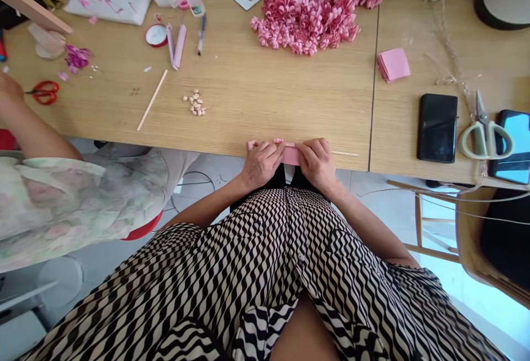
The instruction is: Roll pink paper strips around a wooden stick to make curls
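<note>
At the table's front edge, a piece of pink paper [291, 155] lies between my two hands, with a small curled pink bit at its upper left. My left hand [264, 159] has its fingers bent over the left end of the paper. The right end is under the closed fingers of my right hand [317, 162]. A thin pale stick [346, 153] sticks out to the right from beneath my right hand; how far it runs under the fingers is hidden. Beyond, a heap of curled pink paper pieces [308, 13] lies at the back, and a stack of pink paper [393, 65] at the right.
Small pale beads or nuts [197, 104] and another thin stick [152, 100] lie left of centre. A black phone [438, 128] and pale-handled scissors [486, 134] are at right. Another person's arm [33, 118] rests at left near red scissors [45, 93].
</note>
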`<state>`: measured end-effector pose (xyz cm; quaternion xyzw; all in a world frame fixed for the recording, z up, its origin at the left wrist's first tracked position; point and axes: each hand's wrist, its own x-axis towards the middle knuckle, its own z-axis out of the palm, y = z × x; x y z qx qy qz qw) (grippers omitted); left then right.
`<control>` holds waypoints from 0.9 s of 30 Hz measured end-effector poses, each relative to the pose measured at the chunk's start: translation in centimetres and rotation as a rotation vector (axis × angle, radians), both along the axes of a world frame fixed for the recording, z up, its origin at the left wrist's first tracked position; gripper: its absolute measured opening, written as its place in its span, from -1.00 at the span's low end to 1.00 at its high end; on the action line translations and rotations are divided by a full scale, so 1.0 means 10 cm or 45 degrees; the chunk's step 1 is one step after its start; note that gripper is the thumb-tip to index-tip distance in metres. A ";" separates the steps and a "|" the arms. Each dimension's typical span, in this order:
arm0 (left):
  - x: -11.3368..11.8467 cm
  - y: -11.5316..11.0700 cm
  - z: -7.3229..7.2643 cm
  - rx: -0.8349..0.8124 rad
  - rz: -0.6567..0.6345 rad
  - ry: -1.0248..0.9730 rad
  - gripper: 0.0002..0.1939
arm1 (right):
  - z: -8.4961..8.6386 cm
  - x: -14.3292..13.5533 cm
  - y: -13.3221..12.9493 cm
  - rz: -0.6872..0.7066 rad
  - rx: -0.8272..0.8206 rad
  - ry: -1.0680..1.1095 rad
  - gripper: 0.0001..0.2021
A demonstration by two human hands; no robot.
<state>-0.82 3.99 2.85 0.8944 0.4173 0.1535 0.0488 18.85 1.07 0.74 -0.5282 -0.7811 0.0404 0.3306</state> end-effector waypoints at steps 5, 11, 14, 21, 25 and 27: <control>0.00 0.01 -0.01 0.017 0.010 -0.034 -0.62 | 0.04 -0.02 0.01 -0.032 -0.055 0.005 -0.73; 0.01 0.03 -0.03 -0.018 0.062 -0.186 -0.65 | 0.13 -0.05 0.05 -0.118 -0.085 0.067 -0.73; 0.00 0.08 -0.03 -0.007 0.130 -0.338 -0.66 | 0.15 -0.06 0.06 -0.125 -0.107 0.084 -0.73; 0.03 0.23 -0.04 -0.030 0.121 -0.338 -0.71 | 0.22 -0.07 0.08 -0.124 -0.208 0.072 -0.74; 0.03 0.25 -0.07 -0.060 0.102 -0.332 -0.71 | 0.27 -0.06 0.12 -0.118 -0.270 0.021 -0.75; 0.03 0.25 -0.08 -0.050 0.106 -0.347 -0.69 | 0.28 -0.06 0.12 -0.116 -0.302 -0.003 -0.75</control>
